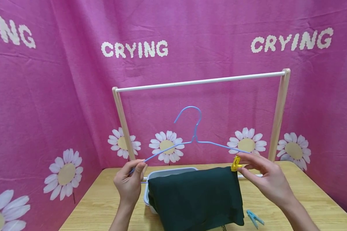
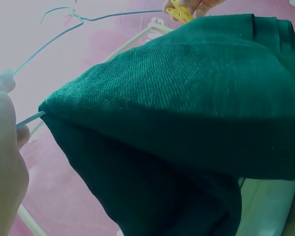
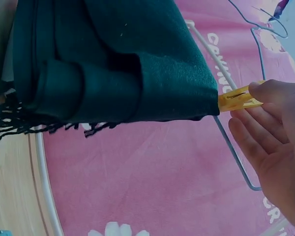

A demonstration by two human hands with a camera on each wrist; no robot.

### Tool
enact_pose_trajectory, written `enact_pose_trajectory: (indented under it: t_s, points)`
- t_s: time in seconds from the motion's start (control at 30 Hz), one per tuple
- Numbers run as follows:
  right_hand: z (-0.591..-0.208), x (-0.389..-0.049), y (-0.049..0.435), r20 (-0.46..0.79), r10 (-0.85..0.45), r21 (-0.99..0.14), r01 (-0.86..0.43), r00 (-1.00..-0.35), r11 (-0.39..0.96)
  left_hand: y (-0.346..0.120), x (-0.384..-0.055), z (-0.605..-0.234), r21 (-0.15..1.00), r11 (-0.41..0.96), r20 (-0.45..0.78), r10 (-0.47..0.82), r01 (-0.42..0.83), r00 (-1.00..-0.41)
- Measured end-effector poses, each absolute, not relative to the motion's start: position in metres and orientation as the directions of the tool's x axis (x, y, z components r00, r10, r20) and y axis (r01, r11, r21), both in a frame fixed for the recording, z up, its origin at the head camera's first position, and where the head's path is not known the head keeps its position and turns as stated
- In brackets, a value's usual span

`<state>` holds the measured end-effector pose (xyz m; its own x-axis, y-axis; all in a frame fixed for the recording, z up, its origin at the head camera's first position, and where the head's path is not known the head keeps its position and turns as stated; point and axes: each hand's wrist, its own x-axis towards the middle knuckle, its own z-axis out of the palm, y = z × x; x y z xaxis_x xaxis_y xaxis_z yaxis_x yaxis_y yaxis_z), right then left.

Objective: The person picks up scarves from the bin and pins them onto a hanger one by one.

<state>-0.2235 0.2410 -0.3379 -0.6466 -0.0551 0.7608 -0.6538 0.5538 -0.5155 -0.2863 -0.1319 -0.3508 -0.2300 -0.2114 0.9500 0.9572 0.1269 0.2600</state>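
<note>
A dark green fringed scarf (image 1: pixel 196 199) hangs folded over the lower bar of a blue wire hanger (image 1: pixel 195 130). My left hand (image 1: pixel 128 183) grips the hanger's left corner, thumb against the wire. At the opposite end, my right hand (image 1: pixel 266 176) pinches a yellow clothespin (image 1: pixel 235 164) between thumb and fingers. The clothespin's tip is at the scarf's upper right corner, over the bar, as the right wrist view shows. Dark fringe (image 3: pixel 19 118) dangles from the scarf's edge. The hanger's hook points up, off any rail.
Behind the scarf, a pale grey basin (image 1: pixel 146 195) stands on the wooden table (image 1: pixel 89 205), partly hidden. A light-blue clothespin (image 1: pixel 254 218) lies at the right. A wooden rack with a white rail (image 1: pixel 202 82) rises at the back, before a pink flowered curtain.
</note>
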Motion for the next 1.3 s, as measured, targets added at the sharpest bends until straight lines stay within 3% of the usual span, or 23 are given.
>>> enact_pose_trajectory:
  t_s: [0.37,0.57,0.77,0.9,1.03,1.23,1.3]
  points:
    - [-0.338,-0.225,0.236,0.789,0.031,-0.517,-0.635,-0.614,0.574,-0.125,-0.278,-0.345,0.201,0.054,0.957,-0.222,0.978,-0.184]
    - [-0.339,-0.225,0.234,0.733,0.048,-0.586,-0.594,-0.679,0.551,-0.12,-0.272,-0.34,0.163,0.033,0.96,-0.234,0.986,-0.151]
    - [-0.341,-0.225,0.235,0.657,0.064,-0.617,-0.487,-0.751,0.618,-0.117,-0.269,-0.335,0.108,0.044,0.969,-0.229,0.993,-0.095]
    - [-0.343,-0.228,0.237,0.628,0.059,-0.626,-0.459,-0.776,0.631,-0.117,-0.27,-0.336,0.105,0.059,0.969,-0.233,0.993,-0.089]
    - [-0.347,-0.232,0.238,0.656,0.065,-0.617,-0.484,-0.752,0.621,-0.118,-0.271,-0.339,0.152,0.069,0.964,-0.231,0.986,-0.132]
    - [-0.352,-0.235,0.238,0.665,0.081,-0.631,-0.501,-0.742,0.592,-0.12,-0.265,-0.337,0.345,0.131,0.931,-0.17,0.929,-0.322]
    - [-0.353,-0.237,0.238,0.656,0.088,-0.639,-0.49,-0.75,0.593,-0.12,-0.263,-0.335,0.365,0.149,0.926,-0.158,0.919,-0.342]
